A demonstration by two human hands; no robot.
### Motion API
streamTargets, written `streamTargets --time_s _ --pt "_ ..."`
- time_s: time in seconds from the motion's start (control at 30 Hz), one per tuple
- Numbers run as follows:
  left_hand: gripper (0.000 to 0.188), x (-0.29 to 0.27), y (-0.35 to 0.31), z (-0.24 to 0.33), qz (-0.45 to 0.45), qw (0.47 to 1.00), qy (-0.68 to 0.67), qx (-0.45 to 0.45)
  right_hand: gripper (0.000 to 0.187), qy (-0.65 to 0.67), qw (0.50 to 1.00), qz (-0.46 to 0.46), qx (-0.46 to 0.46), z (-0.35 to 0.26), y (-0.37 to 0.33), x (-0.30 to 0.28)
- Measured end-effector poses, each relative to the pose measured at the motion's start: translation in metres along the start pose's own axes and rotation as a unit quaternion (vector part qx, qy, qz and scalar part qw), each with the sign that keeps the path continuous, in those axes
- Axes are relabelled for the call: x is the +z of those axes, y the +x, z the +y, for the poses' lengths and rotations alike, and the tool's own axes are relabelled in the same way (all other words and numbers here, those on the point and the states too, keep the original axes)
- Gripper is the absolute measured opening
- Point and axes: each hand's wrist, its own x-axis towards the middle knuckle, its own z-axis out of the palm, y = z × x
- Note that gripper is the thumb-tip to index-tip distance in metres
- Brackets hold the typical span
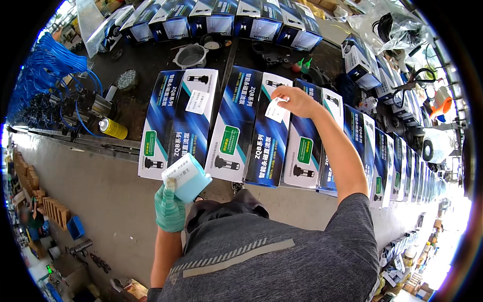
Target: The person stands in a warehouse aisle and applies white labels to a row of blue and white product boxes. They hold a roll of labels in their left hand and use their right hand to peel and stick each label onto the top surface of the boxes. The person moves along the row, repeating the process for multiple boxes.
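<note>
1. I see my right hand [296, 99], bare, with its fingers pinched together on a small white paper label [275, 109], holding it against the top of a long dark blue and white cardboard box [269, 136].
2. That box lies flat in the middle of a row of like boxes [177, 121] set side by side on the dark worktop [146, 65], and the box just to its left carries a white label [196, 101] of the same kind.
3. My left hand [169, 206], in a green knitted glove, is clamped around a pale blue and white roll of labels [187, 176], held near my chest, just below the near ends of the boxes.
4. Farther off, a second row of blue boxes [216, 22] lines the far edge of the worktop.
5. At the left, a yellow spray can [113, 129] lies on its side near a bundle of blue hoses [48, 63].
</note>
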Motion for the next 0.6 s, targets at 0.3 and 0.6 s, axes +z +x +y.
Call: streamTargets --time_s 0.3,0.6 --pt "0.058 0.018 -0.01 -0.022 0.047 0.999 -0.018 -0.002 0.039 -0.3 0.935 0.186 -0.029 -0.001 -0.026 0.021" --pt "0.054 0.041 -0.015 -0.016 -0.031 0.999 0.032 -0.004 0.028 0.595 0.728 0.237 0.245 0.024 -0.01 0.037"
